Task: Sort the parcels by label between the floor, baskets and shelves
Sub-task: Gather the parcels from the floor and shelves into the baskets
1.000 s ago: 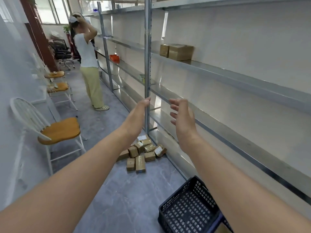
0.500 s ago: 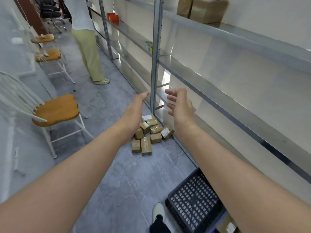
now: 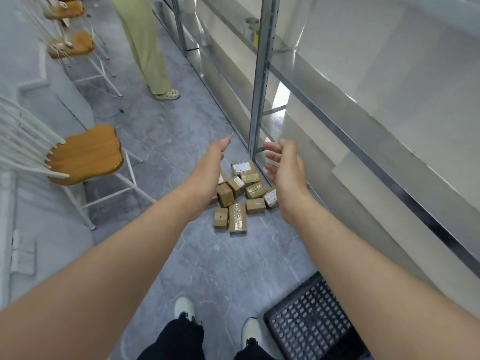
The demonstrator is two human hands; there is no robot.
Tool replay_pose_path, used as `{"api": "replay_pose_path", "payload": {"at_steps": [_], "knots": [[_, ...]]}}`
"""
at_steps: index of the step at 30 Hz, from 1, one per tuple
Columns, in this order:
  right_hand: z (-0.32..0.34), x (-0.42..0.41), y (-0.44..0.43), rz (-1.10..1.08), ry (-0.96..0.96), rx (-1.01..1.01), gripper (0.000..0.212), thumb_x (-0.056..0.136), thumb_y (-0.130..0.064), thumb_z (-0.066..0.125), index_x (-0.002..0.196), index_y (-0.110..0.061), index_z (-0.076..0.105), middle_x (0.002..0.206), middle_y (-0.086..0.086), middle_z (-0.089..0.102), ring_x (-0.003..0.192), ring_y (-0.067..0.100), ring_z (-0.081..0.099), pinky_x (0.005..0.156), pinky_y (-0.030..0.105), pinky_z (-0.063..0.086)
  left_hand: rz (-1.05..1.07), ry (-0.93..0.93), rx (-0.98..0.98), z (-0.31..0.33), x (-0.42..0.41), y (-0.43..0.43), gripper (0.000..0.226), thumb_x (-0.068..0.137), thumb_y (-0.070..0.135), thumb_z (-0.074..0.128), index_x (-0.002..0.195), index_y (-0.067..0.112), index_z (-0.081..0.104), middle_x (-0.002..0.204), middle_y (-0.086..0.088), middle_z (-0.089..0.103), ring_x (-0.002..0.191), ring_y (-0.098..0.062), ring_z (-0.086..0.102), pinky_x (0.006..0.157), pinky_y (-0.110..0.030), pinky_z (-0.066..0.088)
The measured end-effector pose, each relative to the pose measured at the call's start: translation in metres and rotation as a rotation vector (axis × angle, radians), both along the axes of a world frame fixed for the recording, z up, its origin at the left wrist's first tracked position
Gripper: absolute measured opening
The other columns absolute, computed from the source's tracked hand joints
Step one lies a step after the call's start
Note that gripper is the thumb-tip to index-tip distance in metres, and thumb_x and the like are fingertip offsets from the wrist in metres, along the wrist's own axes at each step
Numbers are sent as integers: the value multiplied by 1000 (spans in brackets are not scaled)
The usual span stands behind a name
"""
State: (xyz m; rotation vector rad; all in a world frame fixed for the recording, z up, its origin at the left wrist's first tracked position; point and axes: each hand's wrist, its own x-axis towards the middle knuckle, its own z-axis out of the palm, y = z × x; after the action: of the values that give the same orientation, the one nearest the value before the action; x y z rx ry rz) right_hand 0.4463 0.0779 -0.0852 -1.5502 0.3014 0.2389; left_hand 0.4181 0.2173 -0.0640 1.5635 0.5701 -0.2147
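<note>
- Parcels (image 3: 237,197) on floor partly covered by left hand (image 3: 207,175) and right hand (image 3: 287,175); label text too small to read.
- Black basket (image 3: 309,326) cut off at bottom edge, partly behind right forearm.
- Bystander (image 3: 145,42) cropped above legs.
- Nearest chair (image 3: 83,154) cut at left edge.

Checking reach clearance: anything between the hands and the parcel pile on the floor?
Nothing visible. Left hand and right hand, both open and empty, are held out toward the parcel pile; only bare floor lies in between. The black basket sits off to the right.
</note>
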Motion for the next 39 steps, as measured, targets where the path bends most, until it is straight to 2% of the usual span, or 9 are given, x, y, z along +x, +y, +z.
{"api": "replay_pose_path", "payload": {"at_steps": [2,6,11,14,16,21,23,27,39], "knots": [[-10,26,19,-8,37,-15,53,88,-58,42,116,-30,76,128,-6,68,128,19,61,113,49,49,-14,22,5,-12,30,18,61,99,62,35,155,38,36,162,7,34,150,-27,27,118,-55,28],[-38,79,58,-57,71,-27,48,95,-56,42,118,-30,75,129,-5,68,128,18,61,114,50,49,-81,56,11,-45,96,57,61,98,63,35,153,39,38,158,8,39,146,-26,34,117,-55,30],[-76,141,97,-164,155,-79,39,109,-45,43,112,-25,75,112,-8,71,102,8,66,99,37,53,-148,146,-46,-87,173,98,53,97,62,39,140,34,53,124,11,57,105,-9,53,99,-42,39],[-91,169,102,-217,206,-139,36,109,-43,42,100,-28,74,92,-15,70,92,6,65,88,34,51,-225,222,-69,-113,209,113,54,94,65,40,138,37,54,130,12,56,122,-18,48,110,-48,35],[-103,182,101,-222,211,-171,37,105,-48,41,100,-30,73,97,-14,71,98,9,66,95,37,52,-252,245,-80,-130,226,117,55,92,68,40,138,41,54,139,11,52,131,-20,44,111,-48,33],[-153,214,97,-191,280,-217,36,110,-42,38,101,-35,73,111,-13,72,116,15,66,110,44,51,-277,325,-95,-177,264,111,78,64,81,46,131,45,59,133,13,58,126,-17,52,106,-42,37],[-183,227,94,-160,324,-222,37,107,-46,39,102,-35,74,116,-10,73,117,16,66,107,42,50,-263,347,-97,-206,279,106,65,74,78,45,127,44,61,130,11,60,121,-16,54,106,-41,38],[-262,254,83,-97,426,-206,43,109,-42,38,108,-19,75,111,1,75,106,21,68,89,35,47,-165,391,-114,-284,303,93,31,100,57,35,101,42,63,100,14,63,85,-5,57,72,-29,39],[-519,302,52,33,674,-178,46,109,-40,42,121,-8,73,86,-5,67,79,10,58,74,33,46,-23,604,-51,-540,323,70,49,97,67,31,131,47,59,121,1,60,123,-28,48,110,-50,30]]}}
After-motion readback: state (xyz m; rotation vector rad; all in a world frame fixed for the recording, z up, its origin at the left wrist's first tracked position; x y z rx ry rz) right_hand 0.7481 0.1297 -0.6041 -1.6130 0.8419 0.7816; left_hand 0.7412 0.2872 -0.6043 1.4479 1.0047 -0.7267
